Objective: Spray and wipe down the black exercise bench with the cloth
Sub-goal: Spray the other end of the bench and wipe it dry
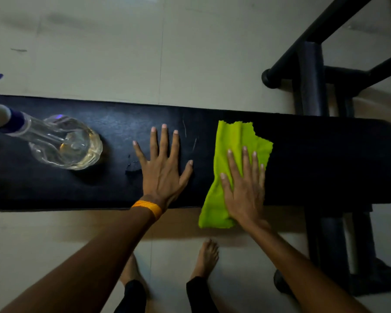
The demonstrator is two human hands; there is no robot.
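Observation:
The black exercise bench (325, 159) runs left to right across the view. A lime-green cloth (235, 141) lies over its pad, one end hanging off the near edge. My right hand (244, 188) presses flat on the cloth with the fingers spread. My left hand (163, 168), with an orange band at the wrist, rests flat and open on the bare pad just left of the cloth. A clear spray bottle (63, 143) with pale liquid and a blue-and-white head stands on the pad at the left, apart from both hands.
The bench's black metal frame and foam-padded bars (312, 80) stand at the right, far and near side. Pale tiled floor (122, 53) surrounds the bench. My bare feet (207, 256) are on the floor below the near edge.

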